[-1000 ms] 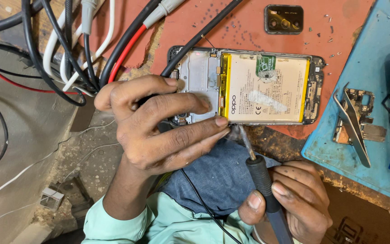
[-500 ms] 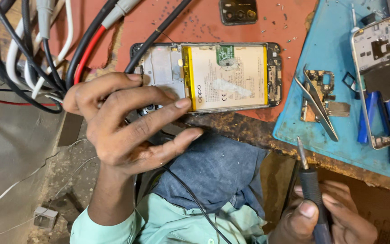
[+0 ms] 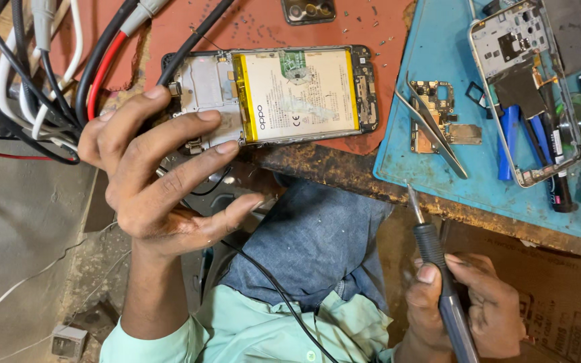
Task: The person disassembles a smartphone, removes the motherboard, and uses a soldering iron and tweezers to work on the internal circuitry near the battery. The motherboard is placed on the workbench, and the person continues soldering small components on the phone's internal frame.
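An opened phone (image 3: pixel 270 94), battery showing, lies on the red mat (image 3: pixel 237 27). The left hand (image 3: pixel 163 175), fingers spread and holding nothing, touches its near-left corner. Cables (image 3: pixel 42 74) crowd its left. Right of it, tweezers (image 3: pixel 432 124) lie on a blue mat (image 3: pixel 438 40); the right hand (image 3: pixel 469 309) grips a screwdriver (image 3: pixel 432 252).

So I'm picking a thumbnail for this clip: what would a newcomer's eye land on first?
The opened phone with its pale, yellow-edged battery, lying on the red mat at top centre, left hand on its end. Next, the right hand at lower right holding a screwdriver tip-up, and the blue mat with tweezers and a second stripped phone.
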